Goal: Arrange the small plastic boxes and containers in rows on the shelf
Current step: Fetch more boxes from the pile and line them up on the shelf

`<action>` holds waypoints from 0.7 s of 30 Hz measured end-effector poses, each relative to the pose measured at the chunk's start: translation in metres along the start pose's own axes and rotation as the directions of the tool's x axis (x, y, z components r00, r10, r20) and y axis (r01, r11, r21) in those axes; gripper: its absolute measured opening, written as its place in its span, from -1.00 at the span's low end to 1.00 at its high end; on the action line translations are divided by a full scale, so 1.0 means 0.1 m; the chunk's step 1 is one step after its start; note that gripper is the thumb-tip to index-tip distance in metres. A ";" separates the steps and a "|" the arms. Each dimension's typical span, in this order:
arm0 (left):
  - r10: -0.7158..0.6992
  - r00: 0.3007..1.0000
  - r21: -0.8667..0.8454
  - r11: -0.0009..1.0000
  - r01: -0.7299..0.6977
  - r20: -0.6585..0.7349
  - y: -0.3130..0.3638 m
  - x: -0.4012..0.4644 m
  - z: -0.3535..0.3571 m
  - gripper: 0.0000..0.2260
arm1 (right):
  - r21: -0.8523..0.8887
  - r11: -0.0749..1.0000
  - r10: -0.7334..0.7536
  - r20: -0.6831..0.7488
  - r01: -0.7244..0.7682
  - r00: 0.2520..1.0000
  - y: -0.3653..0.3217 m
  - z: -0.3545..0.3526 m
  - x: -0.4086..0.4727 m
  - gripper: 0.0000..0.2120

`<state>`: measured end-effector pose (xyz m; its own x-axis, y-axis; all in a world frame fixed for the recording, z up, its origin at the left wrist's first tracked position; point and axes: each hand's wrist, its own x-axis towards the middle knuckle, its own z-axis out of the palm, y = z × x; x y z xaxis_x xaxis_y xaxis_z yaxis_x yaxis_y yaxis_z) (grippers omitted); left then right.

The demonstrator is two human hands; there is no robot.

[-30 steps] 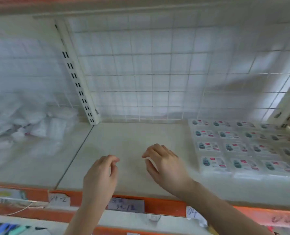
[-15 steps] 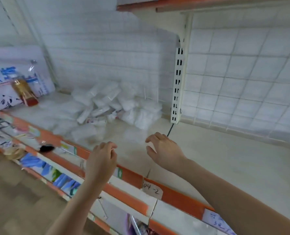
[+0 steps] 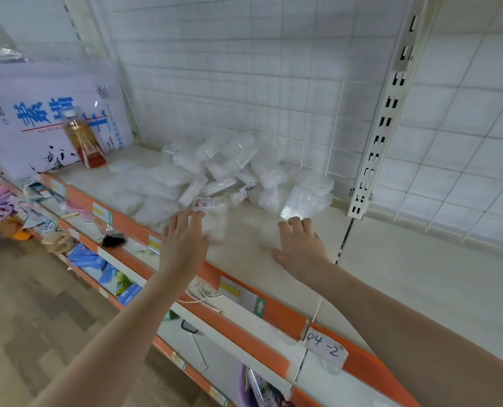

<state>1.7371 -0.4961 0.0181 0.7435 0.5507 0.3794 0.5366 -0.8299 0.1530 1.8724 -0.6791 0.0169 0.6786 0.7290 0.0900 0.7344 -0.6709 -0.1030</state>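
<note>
A tag (image 3: pixel 325 347) reading "04-2" marks the orange-edged shelf (image 3: pixel 244 257), where left hand (image 3: pixel 182 239) and right hand (image 3: pixel 300 245) reach empty, fingers relaxed, toward clear boxes (image 3: pixel 229 171).

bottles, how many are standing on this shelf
1: a bottle of amber drink stands at the far left, in front of the large white pack. The heap of clear packets may hide more.

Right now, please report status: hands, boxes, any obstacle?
Left hand, right hand open, holding nothing. Clear plastic boxes piled, unsorted. Amber drink bottle stands left, apart.
</note>
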 end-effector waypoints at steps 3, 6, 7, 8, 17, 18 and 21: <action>-0.051 0.996 0.077 0.996 0.045 0.076 -0.07 0.09 0.07 -0.49 | -0.091 0.996 -0.030 -0.031 0.027 0.999 0.02 -0.03 0.04 -0.50; -0.039 0.999 0.120 0.992 0.036 0.025 -0.08 0.10 0.14 -0.52 | -0.100 0.994 -0.042 -0.039 0.038 0.998 0.01 -0.04 0.07 -0.51; -0.046 0.999 0.125 0.991 0.045 0.002 -0.07 0.10 0.16 -0.52 | -0.095 0.995 -0.039 -0.037 0.036 0.999 0.01 -0.05 0.07 -0.52; -0.056 0.998 0.136 0.989 0.057 -0.010 -0.06 0.10 0.17 -0.51 | -0.092 0.995 -0.035 -0.032 0.032 0.999 0.00 -0.04 0.07 -0.53; -0.008 1.000 0.100 0.995 0.008 -0.001 0.17 0.04 0.10 -0.53 | -0.032 0.999 -0.008 0.018 0.009 1.000 0.06 -0.11 0.01 -0.51; 0.033 0.999 0.078 0.996 -0.031 -0.025 0.23 -0.02 0.10 -0.51 | -0.015 1.000 -0.013 0.019 0.014 1.000 0.11 -0.13 -0.03 -0.49; 0.133 0.988 -0.036 0.990 -0.135 -0.073 0.45 -0.18 0.10 -0.47 | 0.058 0.998 0.018 0.000 -0.018 1.000 0.29 -0.20 -0.22 -0.40</action>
<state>1.7520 -0.5429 0.0086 0.7767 0.4277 0.4624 0.4164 -0.8995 0.1327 1.8788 -0.7174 0.0313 0.6919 0.7166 0.0881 0.7198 -0.6750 -0.1621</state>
